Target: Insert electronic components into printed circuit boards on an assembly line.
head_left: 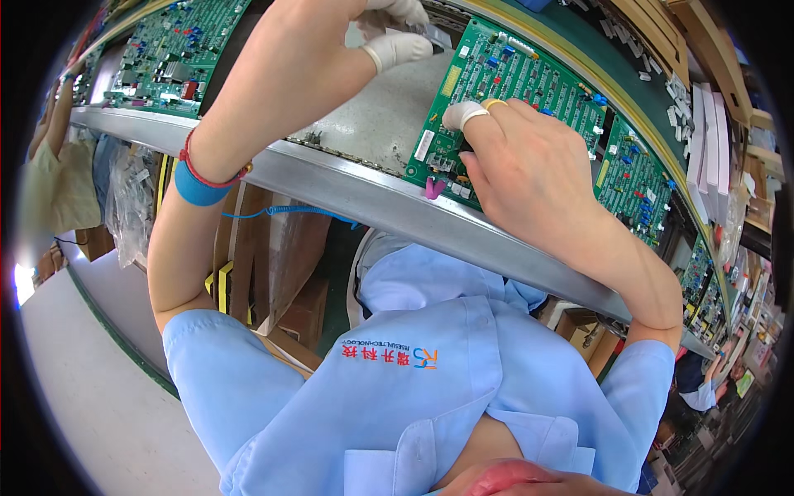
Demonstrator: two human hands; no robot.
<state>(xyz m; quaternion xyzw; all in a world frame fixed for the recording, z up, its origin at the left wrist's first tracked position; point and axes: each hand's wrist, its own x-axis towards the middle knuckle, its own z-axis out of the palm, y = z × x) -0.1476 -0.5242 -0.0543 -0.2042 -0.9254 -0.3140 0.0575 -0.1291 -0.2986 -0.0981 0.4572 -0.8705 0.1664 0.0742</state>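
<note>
My left hand [331, 66] is raised over the bare stretch of the line, partly cut off by the top edge. White finger cots cover its thumb and a fingertip. The fingers close around a small part with a dark end, too small to name. My right hand [533, 157] lies over a green circuit board [426, 169] with its fingers curled down onto it. White and yellow cots show on those fingers; whatever they grip is hidden. A purple clip-like piece [434, 188] sits on the board's near edge, beside a black component.
A metal rail [356, 186] runs along the near side of the line. More circuit boards stand to the left [178, 54] and right [633, 178]. Loose white connectors [680, 107] lie on the green surface beyond. A blue coiled cord [289, 212] hangs below the rail.
</note>
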